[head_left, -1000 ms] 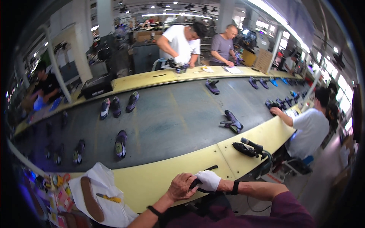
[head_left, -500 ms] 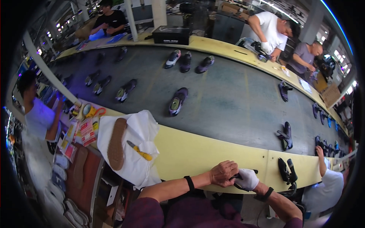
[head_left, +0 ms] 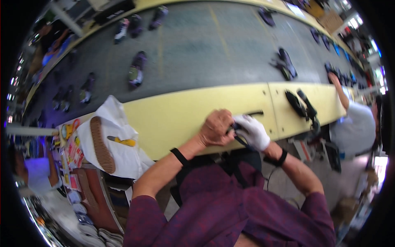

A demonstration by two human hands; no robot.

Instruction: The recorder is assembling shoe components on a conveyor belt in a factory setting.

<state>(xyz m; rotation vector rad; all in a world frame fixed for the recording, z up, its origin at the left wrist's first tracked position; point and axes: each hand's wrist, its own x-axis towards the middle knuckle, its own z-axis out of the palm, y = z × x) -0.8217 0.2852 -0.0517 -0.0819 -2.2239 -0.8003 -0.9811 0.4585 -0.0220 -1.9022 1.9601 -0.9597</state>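
At the near edge of the yellow desk (head_left: 185,111), we see a small dark tool (head_left: 238,131) held between both hands.

The bare left hand (head_left: 216,128) and white-gloved right hand (head_left: 254,131) each keep a clenched grip on it (details blurred); a brown shoe sole (head_left: 102,144) lies on white paper (head_left: 123,154) well apart.

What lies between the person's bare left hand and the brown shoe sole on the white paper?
In the head view, left hand and brown shoe sole: only bare yellow bench, white paper, and a yellow-handled tool.
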